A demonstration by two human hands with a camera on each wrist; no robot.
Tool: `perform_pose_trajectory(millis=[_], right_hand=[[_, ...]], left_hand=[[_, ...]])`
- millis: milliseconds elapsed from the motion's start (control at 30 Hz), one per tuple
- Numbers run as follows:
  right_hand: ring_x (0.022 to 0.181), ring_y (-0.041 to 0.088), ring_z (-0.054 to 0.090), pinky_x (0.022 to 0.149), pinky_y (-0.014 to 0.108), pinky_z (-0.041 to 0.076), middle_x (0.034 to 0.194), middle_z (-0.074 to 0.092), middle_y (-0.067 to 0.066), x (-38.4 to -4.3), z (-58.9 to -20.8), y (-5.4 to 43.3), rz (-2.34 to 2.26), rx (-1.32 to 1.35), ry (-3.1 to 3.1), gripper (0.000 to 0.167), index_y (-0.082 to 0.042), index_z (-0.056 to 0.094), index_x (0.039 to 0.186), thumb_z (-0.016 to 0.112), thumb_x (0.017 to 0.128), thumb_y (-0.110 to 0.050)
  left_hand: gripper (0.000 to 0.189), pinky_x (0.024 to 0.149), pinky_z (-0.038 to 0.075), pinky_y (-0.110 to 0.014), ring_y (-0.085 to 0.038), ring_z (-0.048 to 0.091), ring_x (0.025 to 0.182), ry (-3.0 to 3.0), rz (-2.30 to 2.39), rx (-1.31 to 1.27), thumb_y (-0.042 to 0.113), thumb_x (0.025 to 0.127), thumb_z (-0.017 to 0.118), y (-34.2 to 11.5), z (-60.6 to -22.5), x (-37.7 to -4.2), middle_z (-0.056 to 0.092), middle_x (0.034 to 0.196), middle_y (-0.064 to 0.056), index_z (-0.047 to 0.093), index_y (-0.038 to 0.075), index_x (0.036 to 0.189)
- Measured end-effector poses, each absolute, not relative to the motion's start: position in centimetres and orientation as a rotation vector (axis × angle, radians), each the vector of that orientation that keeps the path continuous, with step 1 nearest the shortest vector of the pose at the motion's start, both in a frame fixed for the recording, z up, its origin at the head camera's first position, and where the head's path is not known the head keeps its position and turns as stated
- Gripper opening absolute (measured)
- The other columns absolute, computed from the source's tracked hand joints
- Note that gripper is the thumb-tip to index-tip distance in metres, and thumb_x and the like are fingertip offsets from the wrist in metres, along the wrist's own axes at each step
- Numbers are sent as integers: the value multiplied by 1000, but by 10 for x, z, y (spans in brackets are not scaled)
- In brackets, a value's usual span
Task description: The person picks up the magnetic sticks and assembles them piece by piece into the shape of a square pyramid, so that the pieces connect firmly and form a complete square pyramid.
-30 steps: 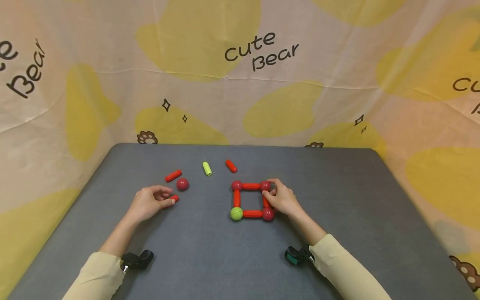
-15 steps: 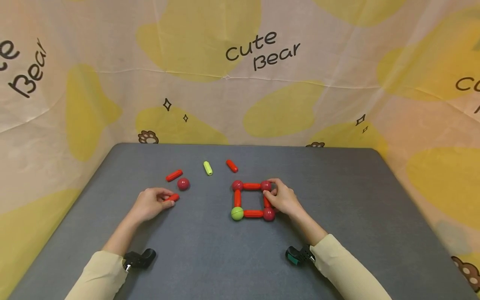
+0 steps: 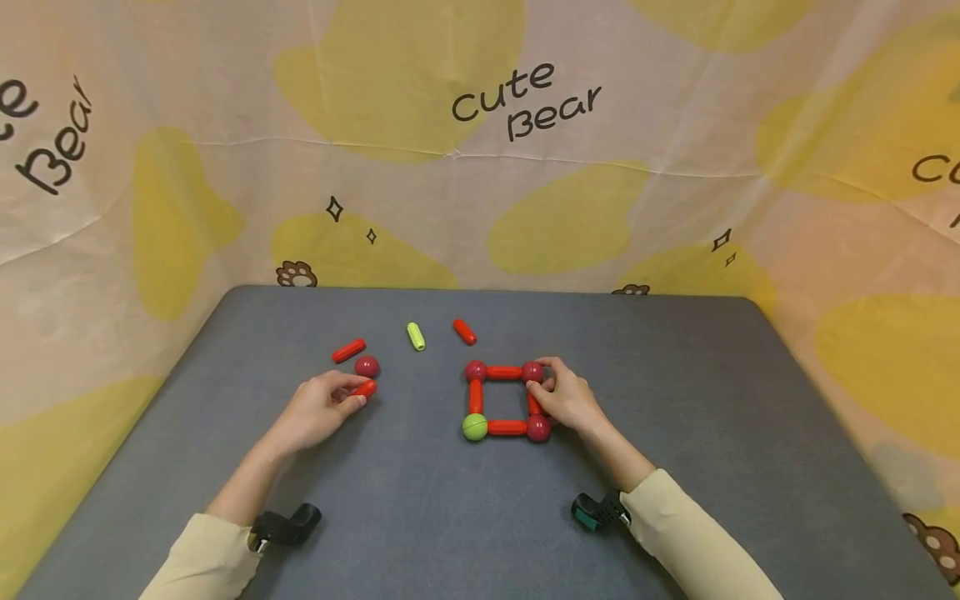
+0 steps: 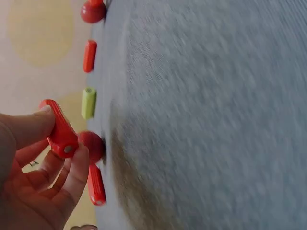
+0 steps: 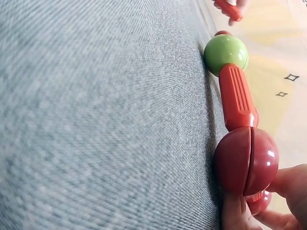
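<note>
Shifting toward the right hand since the earlier frame, the left hand [image 3: 317,410] is pinching a red rod [image 3: 365,389] between thumb and fingers, bringing it near a loose red ball [image 3: 367,367] just beyond; the piece is seemingly coming into play, though not yet joining anything. Its long axis is slanting, one end pointing rightward and away, the dotted end facing back toward the left wrist. Farther right, the right hand [image 3: 570,402] is grasping the nearest side of a ball-and-rod square [image 3: 507,427].

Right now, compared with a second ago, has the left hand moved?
Yes, the left hand has moved right in the head view, judged against the loose red ball.
</note>
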State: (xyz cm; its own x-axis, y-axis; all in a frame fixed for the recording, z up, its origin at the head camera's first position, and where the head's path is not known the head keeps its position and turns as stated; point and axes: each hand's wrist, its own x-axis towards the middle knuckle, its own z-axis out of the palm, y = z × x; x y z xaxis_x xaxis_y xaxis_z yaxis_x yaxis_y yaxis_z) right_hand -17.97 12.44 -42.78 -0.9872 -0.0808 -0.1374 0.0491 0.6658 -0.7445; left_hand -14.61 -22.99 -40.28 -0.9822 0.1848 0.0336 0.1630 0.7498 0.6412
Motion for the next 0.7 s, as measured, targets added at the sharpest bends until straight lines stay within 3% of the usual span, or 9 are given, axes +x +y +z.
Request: perform_pose_trajectory(millis=[200,700], right_hand=[[46,11,53,44,26,45,76,62,5,-180,-429,124,-1202,-26,2737,46,-8,48,128,63,86,-22],[49,11,54,47,25,43,76,65,3,-182,-429,125,-1166,-42,2770,46,-9,49,127,63,85,-24]], left_hand=[[26,67,50,-26,-17,62,81,2843,1188,345,10,85,64,-213,-402,-145,63,102,-8,63,5,111],[23,68,52,-23,-12,65,76,2760,1511,355,10,78,72,-164,-404,-151,66,88,-3,61,10,98]])
